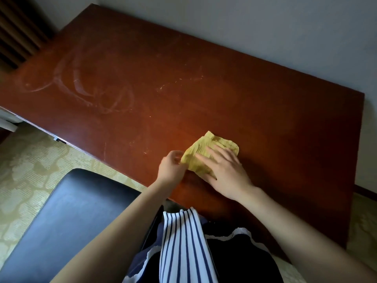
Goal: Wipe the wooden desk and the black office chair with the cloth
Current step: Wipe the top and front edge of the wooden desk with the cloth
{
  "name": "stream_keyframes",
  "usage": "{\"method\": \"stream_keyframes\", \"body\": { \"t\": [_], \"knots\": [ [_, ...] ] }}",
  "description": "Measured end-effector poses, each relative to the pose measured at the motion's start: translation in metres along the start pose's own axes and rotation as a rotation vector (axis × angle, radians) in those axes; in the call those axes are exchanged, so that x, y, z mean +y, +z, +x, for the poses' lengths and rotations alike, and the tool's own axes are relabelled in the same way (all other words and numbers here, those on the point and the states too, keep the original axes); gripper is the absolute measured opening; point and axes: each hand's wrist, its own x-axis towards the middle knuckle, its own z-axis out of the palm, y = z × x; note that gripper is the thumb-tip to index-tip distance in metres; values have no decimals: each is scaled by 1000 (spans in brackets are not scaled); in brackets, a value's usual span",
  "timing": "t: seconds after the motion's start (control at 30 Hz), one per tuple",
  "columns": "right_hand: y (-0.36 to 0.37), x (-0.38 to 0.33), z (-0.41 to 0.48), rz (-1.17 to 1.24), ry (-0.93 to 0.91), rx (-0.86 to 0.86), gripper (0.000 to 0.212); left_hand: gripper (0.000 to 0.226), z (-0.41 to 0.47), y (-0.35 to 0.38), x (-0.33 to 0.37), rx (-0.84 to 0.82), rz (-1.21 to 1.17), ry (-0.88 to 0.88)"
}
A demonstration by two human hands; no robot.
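A yellow cloth (204,148) lies crumpled on the wooden tabletop (204,88), close to the near edge and a little right of the middle of its length. The right hand (226,174) rests flat on top of the cloth with its fingers (212,154) straight and spread, pressing the cloth down; the thumb lies along the cloth's near side. The left hand (170,170) is just beside the cloth at its left end, fingers curled, pinching the cloth's edge there. Both forearms reach in from the near edge of the tabletop.

The tabletop is reddish brown and glossy. Pale curved streaks (91,86) show across its left half, with a few small light specks toward the middle. The right half around the cloth looks darker and more even. The far edge of the tabletop runs along a pale wall (265,27), and its right end stops short of the corner of the view.

A black chair (71,211) with a smooth padded surface stands on the floor just before the near edge, to the left of the person. Under it lies a patterned beige carpet (26,164). A dark slatted panel (16,33) stands beyond the far left corner of the tabletop. The person's blue-and-white striped garment (181,242) hangs over dark clothing trimmed in white at the bottom of the view.
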Motion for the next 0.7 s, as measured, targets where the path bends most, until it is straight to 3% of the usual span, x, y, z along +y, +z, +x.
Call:
{"method": "stream_keyframes", "body": {
  "t": [0.17, 0.43, 0.7],
  "knots": [
    [23, 16, 17, -260, -158, -148, 57, 44, 2, -10, -24, 62, 338, 156],
    [22, 46, 61, -276, -308, -109, 50, 49, -4, -8, -27, 111, 575, 281],
    [-13, 90, 175, -234, -231, -58, 47, 52, 27, -7, -1, 150, 743, 341]
  ]
}}
